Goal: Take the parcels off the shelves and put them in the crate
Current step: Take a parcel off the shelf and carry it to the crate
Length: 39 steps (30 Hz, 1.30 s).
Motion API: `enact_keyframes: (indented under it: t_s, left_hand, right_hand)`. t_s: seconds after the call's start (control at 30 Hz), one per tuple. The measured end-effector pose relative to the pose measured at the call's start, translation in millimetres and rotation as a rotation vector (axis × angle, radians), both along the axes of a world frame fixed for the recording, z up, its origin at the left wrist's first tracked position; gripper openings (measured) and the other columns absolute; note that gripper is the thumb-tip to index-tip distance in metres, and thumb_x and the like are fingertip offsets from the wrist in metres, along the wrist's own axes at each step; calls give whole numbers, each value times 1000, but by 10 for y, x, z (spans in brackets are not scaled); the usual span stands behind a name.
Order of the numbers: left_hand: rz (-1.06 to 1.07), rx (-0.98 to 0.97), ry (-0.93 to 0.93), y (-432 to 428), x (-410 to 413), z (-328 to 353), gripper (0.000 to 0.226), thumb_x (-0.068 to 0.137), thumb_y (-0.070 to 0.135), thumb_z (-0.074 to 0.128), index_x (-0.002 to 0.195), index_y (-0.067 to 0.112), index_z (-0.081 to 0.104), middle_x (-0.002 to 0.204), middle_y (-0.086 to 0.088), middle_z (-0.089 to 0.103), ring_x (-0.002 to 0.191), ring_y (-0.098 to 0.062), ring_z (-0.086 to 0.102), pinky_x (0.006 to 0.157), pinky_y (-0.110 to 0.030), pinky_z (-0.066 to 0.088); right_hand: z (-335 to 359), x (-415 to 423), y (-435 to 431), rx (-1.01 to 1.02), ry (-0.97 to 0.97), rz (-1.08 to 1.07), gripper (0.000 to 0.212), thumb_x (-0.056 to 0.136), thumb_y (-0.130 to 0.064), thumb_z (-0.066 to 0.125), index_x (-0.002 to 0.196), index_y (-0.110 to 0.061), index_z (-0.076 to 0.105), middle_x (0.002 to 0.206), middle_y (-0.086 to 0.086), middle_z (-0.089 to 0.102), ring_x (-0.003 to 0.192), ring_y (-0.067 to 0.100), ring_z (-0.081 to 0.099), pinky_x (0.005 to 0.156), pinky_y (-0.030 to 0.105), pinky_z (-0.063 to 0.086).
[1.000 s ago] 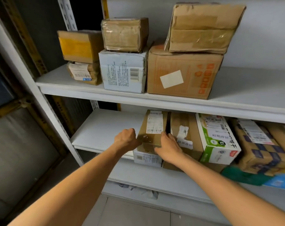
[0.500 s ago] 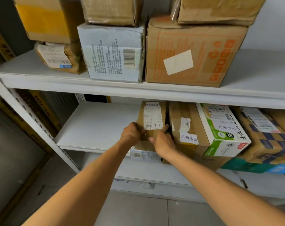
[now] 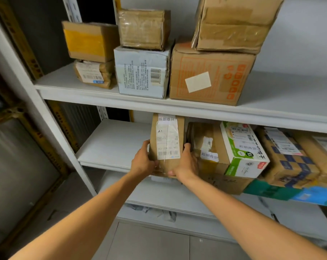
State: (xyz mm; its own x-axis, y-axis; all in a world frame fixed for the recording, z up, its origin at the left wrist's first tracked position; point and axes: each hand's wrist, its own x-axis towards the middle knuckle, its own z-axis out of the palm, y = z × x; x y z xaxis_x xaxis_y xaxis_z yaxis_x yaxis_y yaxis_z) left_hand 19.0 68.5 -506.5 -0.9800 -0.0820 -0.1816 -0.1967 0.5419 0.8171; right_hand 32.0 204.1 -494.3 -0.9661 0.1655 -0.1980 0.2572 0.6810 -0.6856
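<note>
Cardboard parcel (image 3: pixel 166 145): brown, narrow, taped, white barcode label on top face. Long axis front-to-back, far end pointing into middle shelf (image 3: pixel 112 145), near end at shelf's front edge. Left hand (image 3: pixel 143 163) and right hand (image 3: pixel 186 164) clasp its sides.

Left hand (image 3: pixel 143 162) and right hand (image 3: pixel 186 163) gripped a narrow brown parcel (image 3: pixel 166 143) with white shipping label at frame center, tilted at middle shelf (image 3: pixel 112 145) edge. Green-white carton (image 3: pixel 243 149) just right. More boxes on upper shelf (image 3: pixel 271 102).

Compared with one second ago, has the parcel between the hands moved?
Yes. The parcel has come forward, out past the front of the brown box beside it.
</note>
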Motion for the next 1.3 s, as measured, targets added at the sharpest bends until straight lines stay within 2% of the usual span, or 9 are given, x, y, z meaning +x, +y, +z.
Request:
enact_keyframes:
  t_s: [0.13, 0.23, 0.27, 0.37, 0.43, 0.9, 1.03, 1.2, 1.3]
  left_hand:
    - [-17, -29, 59, 131, 418, 136, 75, 86, 1, 63, 145, 25, 24, 125, -12, 57, 108, -33, 60, 89, -53, 54]
    - [-43, -57, 74, 300, 733, 147, 76, 85, 1, 65, 142, 25, 22, 121, -13, 58, 105, -32, 61, 88, -54, 53]
    - [-46, -55, 84, 369, 836, 149, 78, 83, 0, 66, 141, 27, 22, 120, -12, 58, 104, -31, 61, 87, -54, 54]
    - [-71, -64, 134, 622, 1048, 214, 93, 76, -3, 70, 142, 36, 17, 114, -7, 59, 99, -27, 62, 85, -52, 54]
    - [-113, -55, 160, 845, 1129, 280, 102, 72, -4, 71, 145, 38, 14, 113, -8, 61, 97, -27, 62, 84, -50, 55]
    - [-821, 49, 305, 4125, 1893, 298, 108, 73, 9, 77, 149, 39, 7, 133, -5, 51, 119, -28, 54, 99, -46, 46]
    - [-1095, 144, 282, 5211, 2433, 204, 107, 74, 5, 77, 152, 32, 8, 138, -11, 49, 123, -31, 53, 101, -49, 45]
    - [-1373, 259, 263, 6421, 3369, 112, 107, 75, 5, 77, 149, 43, 8, 146, -1, 42, 133, -26, 42, 107, -49, 40]
    - [-1578, 310, 211, 6995, 4077, 81, 105, 77, 3, 75, 150, 39, 9, 145, -2, 41, 130, -25, 45, 102, -46, 45]
  right_hand:
    - [74, 282, 196, -61, 60, 15, 91, 70, -2, 82, 141, -11, 24, 138, 14, 45, 126, 31, 45, 88, 34, 53]
    - [47, 515, 419, -169, 36, 15, 85, 83, 1, 69, 148, -12, 16, 145, 14, 37, 127, 34, 43, 42, 13, 49]
    - [33, 612, 490, -181, 38, 13, 89, 83, 2, 68, 150, -13, 11, 148, 13, 34, 130, 34, 41, 43, 13, 49]
    - [30, 888, 739, -89, 96, 15, 103, 68, 6, 79, 147, -13, 15, 145, 8, 39, 131, 27, 40, 92, 35, 52]
    - [69, 1077, 972, -90, 121, -19, 104, 64, 6, 83, 144, -13, 20, 141, 7, 42, 129, 26, 43, 100, 40, 47]
    - [311, 2890, 3922, -23, 324, -604, 76, 80, -7, 70, 142, -30, 32, 126, 5, 55, 111, 25, 58, 84, 40, 57]
    - [313, 3746, 4658, 52, 321, -807, 91, 77, -9, 76, 149, -26, 22, 129, 8, 54, 117, 26, 56, 90, 39, 54]
    - [279, 4872, 5333, 42, 378, -1160, 58, 92, -10, 60, 140, -30, 33, 121, -2, 59, 115, 24, 58, 74, 15, 51]
    - [296, 5579, 5511, 104, 325, -1356, 76, 86, 2, 61, 149, -23, 25, 127, 15, 56, 107, 31, 59, 87, 38, 52]
